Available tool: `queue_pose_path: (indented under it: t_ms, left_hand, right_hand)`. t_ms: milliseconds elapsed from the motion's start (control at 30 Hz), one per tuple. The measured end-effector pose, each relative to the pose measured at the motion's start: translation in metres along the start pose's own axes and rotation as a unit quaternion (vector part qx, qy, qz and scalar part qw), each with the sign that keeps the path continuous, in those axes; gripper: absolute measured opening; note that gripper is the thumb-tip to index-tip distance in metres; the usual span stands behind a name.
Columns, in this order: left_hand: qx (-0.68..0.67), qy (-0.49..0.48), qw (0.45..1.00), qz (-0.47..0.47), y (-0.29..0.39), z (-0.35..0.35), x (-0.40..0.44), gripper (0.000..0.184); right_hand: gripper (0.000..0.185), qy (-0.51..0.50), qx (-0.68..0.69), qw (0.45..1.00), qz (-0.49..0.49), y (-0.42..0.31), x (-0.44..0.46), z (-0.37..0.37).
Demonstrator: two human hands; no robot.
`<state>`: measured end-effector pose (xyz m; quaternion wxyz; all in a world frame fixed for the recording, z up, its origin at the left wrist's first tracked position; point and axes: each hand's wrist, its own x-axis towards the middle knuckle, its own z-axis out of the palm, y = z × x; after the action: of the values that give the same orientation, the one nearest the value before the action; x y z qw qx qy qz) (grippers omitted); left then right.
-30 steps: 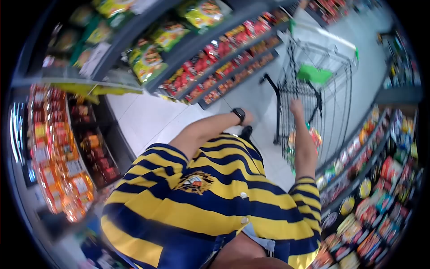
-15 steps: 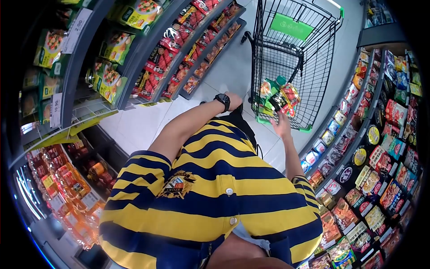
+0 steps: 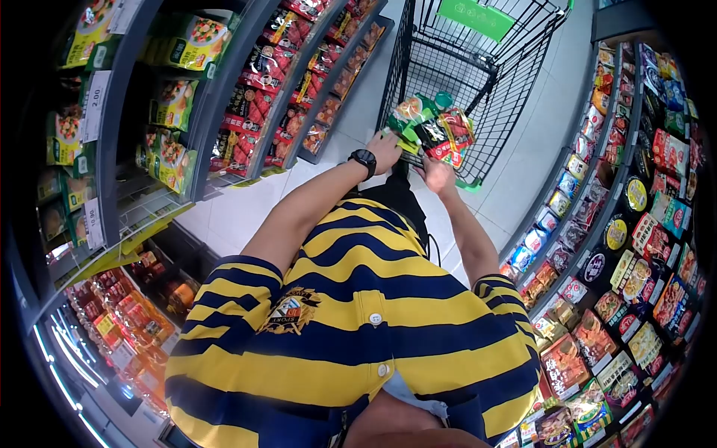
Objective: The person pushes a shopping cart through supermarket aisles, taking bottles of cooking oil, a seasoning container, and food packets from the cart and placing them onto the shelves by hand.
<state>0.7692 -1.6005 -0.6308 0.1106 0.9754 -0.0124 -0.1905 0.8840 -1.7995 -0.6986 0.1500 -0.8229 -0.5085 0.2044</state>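
A red and black food packet tilts at the near end of the shopping cart. My right hand is closed on the packet's lower edge. Beside that packet, to the left, lies a green packet with a food picture, and a green round cap or lid shows just behind. My left hand, wearing a black wristwatch, reaches the cart's near left corner next to the green packet. Its fingers point forward, apart; whether they touch the packet or the cart rim I cannot tell.
Shelves of red packets and green-yellow packets rise on the left, with price tags. Packed shelves of snack bags line the right side. Pale floor tiles run between them. A green sign hangs on the cart.
My left hand has moved forward to the cart's corner. My right hand has shifted left and taken hold of the red and black packet. The cart appears further left and nearer.
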Motion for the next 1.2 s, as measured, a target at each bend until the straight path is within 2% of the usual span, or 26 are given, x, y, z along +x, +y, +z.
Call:
queue_pose_path:
  t_ms: [67,100,167,300,400,800,967,1033,1200]
  left_hand:
    - [0.018,-0.122,0.992,-0.027,-0.013,0.007,0.006,0.038]
    - [0.013,-0.127,0.991,-0.026,-0.019,0.014,0.004,0.038]
    - [0.023,0.011,0.995,-0.094,-0.032,0.026,-0.008,0.043]
    - [-0.002,-0.028,0.993,-0.115,-0.057,0.005,-0.005,0.049]
    - [0.019,-0.054,0.989,-0.140,-0.064,-0.006,-0.008,0.062]
    - [0.018,-0.016,0.988,-0.150,-0.062,0.015,-0.067,0.064]
    - [0.023,-0.020,0.987,-0.160,-0.062,0.024,-0.093,0.065]
    - [0.021,-0.051,0.986,-0.155,-0.065,0.025,-0.103,0.066]
    - [-0.014,-0.049,0.988,-0.148,-0.080,0.025,-0.132,0.075]
  right_hand:
    - [0.039,0.020,0.019,1.000,0.006,-0.014,0.017,0.001]
    - [0.040,0.023,0.020,0.999,0.010,-0.017,0.027,0.003]
    - [0.042,-0.008,0.031,0.999,0.004,-0.021,0.048,0.008]
    - [0.035,-0.024,0.050,0.998,-0.002,-0.031,0.076,0.016]
    - [0.031,-0.021,0.053,0.998,-0.007,-0.046,0.086,0.014]
    - [0.016,-0.011,0.042,0.999,0.028,-0.089,0.078,0.039]
    - [0.017,-0.024,0.029,0.999,0.023,-0.110,0.068,0.047]
    - [0.021,-0.062,0.019,0.997,0.038,-0.120,0.066,0.053]
    - [0.020,-0.064,0.019,0.997,0.046,-0.150,0.063,0.068]
